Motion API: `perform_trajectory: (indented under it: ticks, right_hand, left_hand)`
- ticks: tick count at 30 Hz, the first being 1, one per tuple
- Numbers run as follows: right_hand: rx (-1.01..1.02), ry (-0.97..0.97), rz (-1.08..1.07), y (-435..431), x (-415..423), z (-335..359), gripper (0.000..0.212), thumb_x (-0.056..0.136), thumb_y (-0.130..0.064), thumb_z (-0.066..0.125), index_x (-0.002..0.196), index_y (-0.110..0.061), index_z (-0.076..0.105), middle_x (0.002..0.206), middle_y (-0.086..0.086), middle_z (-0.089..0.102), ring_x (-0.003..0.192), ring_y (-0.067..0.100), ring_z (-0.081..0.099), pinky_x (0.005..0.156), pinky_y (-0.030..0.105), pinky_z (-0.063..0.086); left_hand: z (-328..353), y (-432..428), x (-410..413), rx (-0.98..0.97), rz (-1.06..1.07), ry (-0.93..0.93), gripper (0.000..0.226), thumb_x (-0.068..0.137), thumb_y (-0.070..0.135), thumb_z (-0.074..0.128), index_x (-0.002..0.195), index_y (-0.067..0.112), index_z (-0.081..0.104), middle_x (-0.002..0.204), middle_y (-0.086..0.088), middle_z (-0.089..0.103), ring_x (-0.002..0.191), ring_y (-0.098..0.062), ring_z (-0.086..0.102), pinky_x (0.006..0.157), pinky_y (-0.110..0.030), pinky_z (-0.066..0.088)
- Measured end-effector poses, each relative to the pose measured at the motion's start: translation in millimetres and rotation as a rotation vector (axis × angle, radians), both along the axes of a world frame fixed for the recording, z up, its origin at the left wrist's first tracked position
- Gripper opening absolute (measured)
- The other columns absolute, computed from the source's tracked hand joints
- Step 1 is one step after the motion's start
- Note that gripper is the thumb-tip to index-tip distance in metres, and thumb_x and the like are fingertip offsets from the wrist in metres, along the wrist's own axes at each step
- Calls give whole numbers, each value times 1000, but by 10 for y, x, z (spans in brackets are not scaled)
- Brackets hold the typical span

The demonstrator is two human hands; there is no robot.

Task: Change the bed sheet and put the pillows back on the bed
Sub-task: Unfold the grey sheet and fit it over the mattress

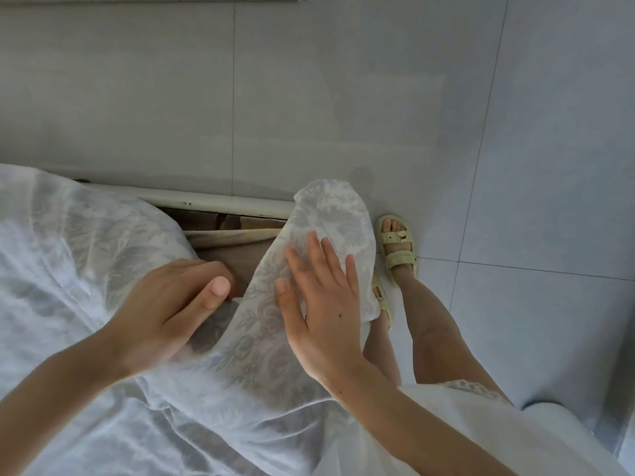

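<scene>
A thin white bed sheet (86, 255) with a pale floral pattern covers the bed at the lower left. One corner flap of it (330, 214) stands up over the bed's corner. My left hand (171, 304) lies on the sheet with its fingers curled over the sheet's edge, beside a bare patch of beige mattress (240, 259). My right hand (323, 304) rests flat on the raised flap, fingers straight and spread. No pillows are in view.
The bed's white frame rail (223, 201) runs along the far side of the mattress. Pale grey floor tiles (343, 97) stretch beyond and to the right. My feet in pale yellow sandals (398, 249) stand on the tiles beside the bed's corner.
</scene>
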State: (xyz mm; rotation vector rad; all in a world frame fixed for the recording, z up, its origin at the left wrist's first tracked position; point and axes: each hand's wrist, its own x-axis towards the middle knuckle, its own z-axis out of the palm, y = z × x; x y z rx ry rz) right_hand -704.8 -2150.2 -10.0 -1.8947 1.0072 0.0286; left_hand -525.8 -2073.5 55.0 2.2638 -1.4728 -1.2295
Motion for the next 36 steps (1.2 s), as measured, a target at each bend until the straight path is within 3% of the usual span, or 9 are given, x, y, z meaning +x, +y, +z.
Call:
perform_trajectory:
  ticks: [8, 12, 15, 18, 20, 23, 28, 30, 36]
  right_hand:
    - [255, -72, 1, 344, -51, 225, 53, 94, -59, 14, 142, -37, 20, 154, -14, 16, 143, -5, 2, 119, 29, -3]
    - [1162, -107, -154, 484, 177, 83, 51, 98, -52, 33, 146, -35, 31, 149, -18, 32, 139, 1, 25, 116, 24, 18]
    - [1448, -45, -10, 872, 321, -71, 61, 95, -60, 37, 143, -22, 42, 145, -4, 43, 136, 15, 37, 110, 23, 28]
    - [1689, -79, -148, 832, 315, -157, 73, 87, -71, 36, 137, -21, 50, 139, 3, 52, 132, 20, 44, 115, 39, 25]
    - [1718, -93, -243, 622, 236, -279, 70, 91, -66, 28, 130, -16, 56, 129, 7, 58, 121, 23, 52, 108, 37, 35]
    - [1663, -68, -379, 330, 128, -451, 70, 93, -64, 24, 134, -15, 53, 132, 11, 57, 123, 27, 52, 109, 41, 35]
    - [1140, 44, -588, 36, -339, -609, 54, 101, -52, 20, 110, -26, 65, 115, -3, 69, 106, 10, 61, 109, 38, 32]
    - [1097, 86, -618, -10, -530, -567, 54, 101, -50, 20, 110, -21, 65, 113, 1, 69, 99, 10, 63, 107, 34, 34]
    - [1648, 38, -556, 438, -578, -305, 64, 97, -58, 23, 122, -13, 60, 110, 8, 71, 100, 18, 68, 72, 24, 55]
  left_hand:
    - [368, 267, 23, -80, 66, 17, 64, 94, 65, 14, 66, 20, 50, 60, 1, 55, 60, -15, 54, 64, -30, 40]
    - [529, 429, 56, -106, 112, 57, 52, 94, 64, 17, 68, 28, 44, 60, 3, 52, 59, -14, 52, 63, -25, 40]
    - [640, 482, 81, -89, 163, 91, 51, 93, 66, 19, 73, 30, 48, 65, 4, 55, 64, -13, 55, 65, -24, 41]
    - [639, 374, 52, -49, 167, 122, 55, 90, 71, 17, 90, 38, 62, 88, 15, 66, 88, -5, 61, 78, -19, 42]
    - [538, 228, -10, -35, 97, 91, 64, 88, 72, 10, 91, 40, 65, 88, 19, 67, 93, 4, 57, 85, -12, 37]
    - [301, -19, -72, 14, 61, 60, 78, 89, 64, 8, 79, 18, 70, 69, 7, 67, 79, -6, 57, 79, -15, 39]
    - [59, -272, -144, 110, 97, 112, 80, 89, 61, 14, 72, 1, 63, 42, 9, 50, 46, -7, 52, 61, -18, 42]
    - [33, -329, -168, 142, 135, 115, 82, 95, 62, 18, 73, -2, 63, 39, 6, 47, 41, -6, 49, 58, -13, 40]
    - [-2, -447, -215, 233, 162, 85, 83, 94, 55, 18, 73, -10, 63, 34, 6, 45, 37, -3, 46, 58, -10, 38]
